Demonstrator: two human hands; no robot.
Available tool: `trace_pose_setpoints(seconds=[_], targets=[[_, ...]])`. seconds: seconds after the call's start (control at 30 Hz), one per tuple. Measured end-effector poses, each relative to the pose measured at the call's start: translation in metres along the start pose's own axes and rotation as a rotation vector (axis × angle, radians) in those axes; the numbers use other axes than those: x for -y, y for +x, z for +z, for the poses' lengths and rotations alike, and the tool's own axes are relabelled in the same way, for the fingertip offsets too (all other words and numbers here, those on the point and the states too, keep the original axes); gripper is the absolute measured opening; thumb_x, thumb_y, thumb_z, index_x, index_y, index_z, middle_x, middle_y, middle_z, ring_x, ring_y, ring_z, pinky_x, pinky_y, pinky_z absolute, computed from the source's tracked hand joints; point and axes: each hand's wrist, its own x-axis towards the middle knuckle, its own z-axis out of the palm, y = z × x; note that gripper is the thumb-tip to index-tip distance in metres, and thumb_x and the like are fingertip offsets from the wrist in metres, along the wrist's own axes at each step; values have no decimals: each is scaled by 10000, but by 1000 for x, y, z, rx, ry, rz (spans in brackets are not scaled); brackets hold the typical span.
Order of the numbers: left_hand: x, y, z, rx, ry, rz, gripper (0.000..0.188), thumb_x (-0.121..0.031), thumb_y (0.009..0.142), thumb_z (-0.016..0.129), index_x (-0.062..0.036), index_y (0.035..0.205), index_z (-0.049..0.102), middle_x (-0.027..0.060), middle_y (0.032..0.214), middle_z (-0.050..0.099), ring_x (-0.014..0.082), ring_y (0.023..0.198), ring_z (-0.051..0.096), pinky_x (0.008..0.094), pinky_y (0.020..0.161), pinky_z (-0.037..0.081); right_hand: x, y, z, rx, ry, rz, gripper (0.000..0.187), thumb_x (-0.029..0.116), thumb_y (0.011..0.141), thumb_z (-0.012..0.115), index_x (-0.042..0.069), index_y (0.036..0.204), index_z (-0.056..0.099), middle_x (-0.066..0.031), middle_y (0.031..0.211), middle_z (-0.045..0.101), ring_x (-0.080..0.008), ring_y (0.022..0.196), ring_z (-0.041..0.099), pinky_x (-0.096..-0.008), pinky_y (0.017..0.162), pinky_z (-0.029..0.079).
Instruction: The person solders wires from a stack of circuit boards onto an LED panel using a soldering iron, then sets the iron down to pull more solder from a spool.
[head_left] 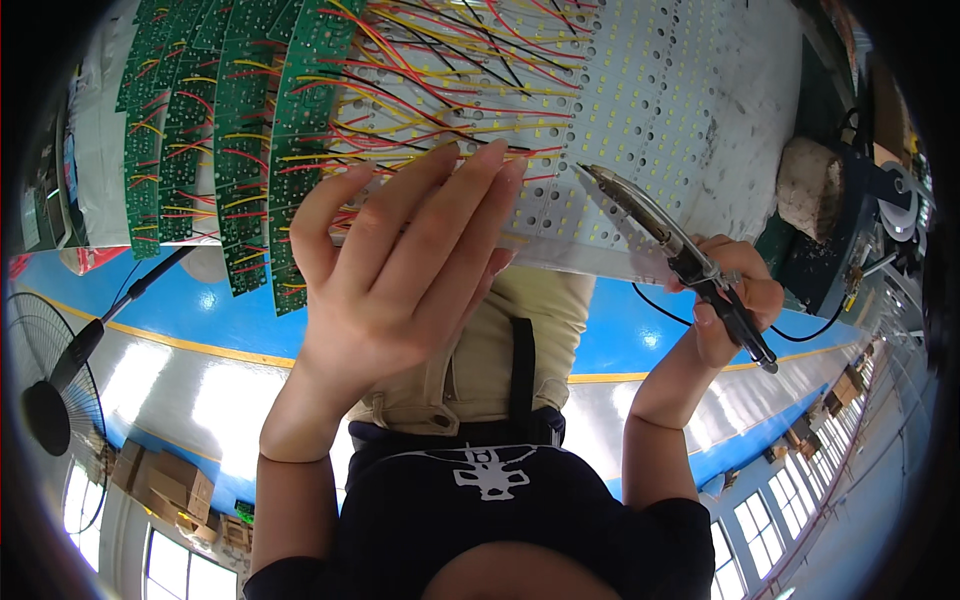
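My right hand [738, 285] is closed around the black handle of a soldering iron [650, 218]. The iron slants up to the left, its thin tip near the wire ends at the edge of a white LED board [640, 120], which carries rows of small yellow chips and round holes. Over the red, yellow and black wires [450, 85] lies my left hand [400, 250], fingers stretched forward and thumb apart. Its fingertips rest at the wires close to the board; whether one is pinched is hidden. These wires run left to long green circuit boards [300, 120], lying in overlapping rows.
A worn, pale block [808, 190] sits on dark equipment at the right, beside a white reel [900, 222]. A black cable [800, 338] hangs below the table edge. A fan [55, 400] stands at the left, with cardboard boxes [170, 485] beyond.
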Motion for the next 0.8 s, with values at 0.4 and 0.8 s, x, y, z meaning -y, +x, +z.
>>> trace_pose_setpoints(seconds=[0.4, 0.8], targets=[[36, -17, -34, -183, 26, -243, 225, -58, 604, 732, -85, 797, 621, 36, 827, 563, 180, 770, 497, 286, 701, 347, 10, -14, -3, -530, 88, 200, 354, 276, 815, 555, -20, 959, 425, -157, 669, 550, -245, 541, 568, -346, 521, 478], [49, -21, -49, -40, -10, -257, 163, -134, 611, 714, -137, 747, 624, -1, 866, 500, 176, 767, 411, 306, 699, 302, 18, -11, 5, -513, 415, 245, 243, 194, 829, 527, 21, 983, 454, -32, 686, 412, -102, 603, 350, -269, 611, 313]])
